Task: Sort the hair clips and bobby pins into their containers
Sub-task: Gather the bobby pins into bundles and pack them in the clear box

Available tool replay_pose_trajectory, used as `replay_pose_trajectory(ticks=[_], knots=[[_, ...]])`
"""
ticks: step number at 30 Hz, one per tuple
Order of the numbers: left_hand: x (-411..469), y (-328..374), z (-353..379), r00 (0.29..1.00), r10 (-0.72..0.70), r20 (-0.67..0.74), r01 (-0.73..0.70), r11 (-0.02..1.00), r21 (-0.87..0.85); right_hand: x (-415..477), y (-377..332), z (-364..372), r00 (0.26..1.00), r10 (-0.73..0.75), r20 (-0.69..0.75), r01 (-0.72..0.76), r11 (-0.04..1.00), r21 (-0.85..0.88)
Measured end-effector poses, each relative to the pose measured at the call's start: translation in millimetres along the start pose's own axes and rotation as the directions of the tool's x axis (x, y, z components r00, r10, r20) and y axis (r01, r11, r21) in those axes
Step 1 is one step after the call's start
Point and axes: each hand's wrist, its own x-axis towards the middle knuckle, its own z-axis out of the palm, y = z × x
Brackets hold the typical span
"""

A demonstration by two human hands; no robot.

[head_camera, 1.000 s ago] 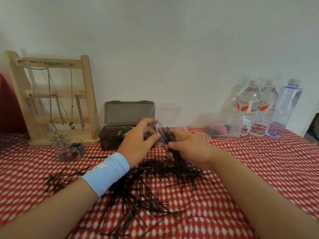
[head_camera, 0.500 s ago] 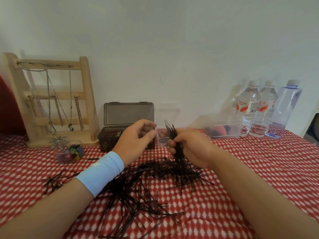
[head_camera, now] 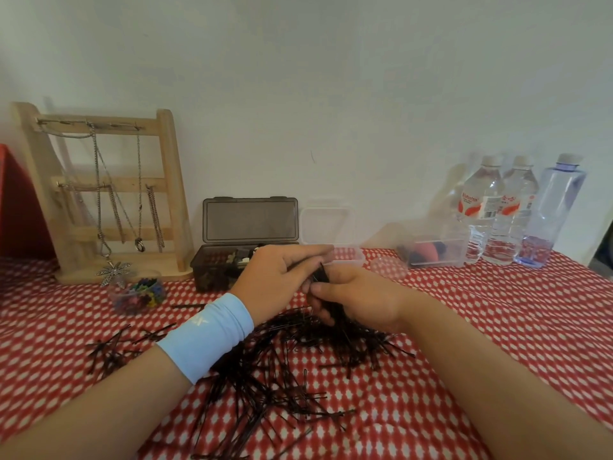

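A big heap of black bobby pins (head_camera: 282, 370) lies on the red checked tablecloth (head_camera: 497, 327) in front of me. My right hand (head_camera: 358, 300) grips a bundle of bobby pins (head_camera: 321, 275) above the heap. My left hand (head_camera: 275, 280), with a light blue wristband, reaches over the bundle's top and its fingers touch the pins. Behind the hands stand a dark box (head_camera: 219, 267) with its lid up and clips inside, and a small clear box (head_camera: 348, 255) with its lid up.
A wooden jewellery stand (head_camera: 166, 180) with chains stands at the back left. In front of it sits a small clear tub of coloured clips (head_camera: 141, 295). A clear container (head_camera: 434, 250) and three water bottles (head_camera: 510, 210) stand at the back right. A small clear lid (head_camera: 386, 267) lies beside the container.
The right hand has lowered the bundle so less of it sticks up. The left hand has moved right, over the bundle's top, and now touches it.
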Motion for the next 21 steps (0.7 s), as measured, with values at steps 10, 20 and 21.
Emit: replay_pose_trajectory(ticks=[10,20,21], knots=[[-4.3,9.0,2.8,0.984,-0.023,0.176,0.015,0.999,0.048,3.0,4.1,0.5,1.0,-0.029,0.008,0.029,0.998,0.062],[-2.3,8.6,-3.1,0.968,-0.07,0.24,0.072,0.997,0.0,0.1,1.1,-4.2,0.997,-0.008,0.075,0.003,0.998,0.07],[-2.7,9.0,-3.0,0.965,-0.089,0.247,0.107,0.992,-0.062,0.1,1.6,-4.3,0.998,-0.006,0.062,-0.003,0.99,0.143]])
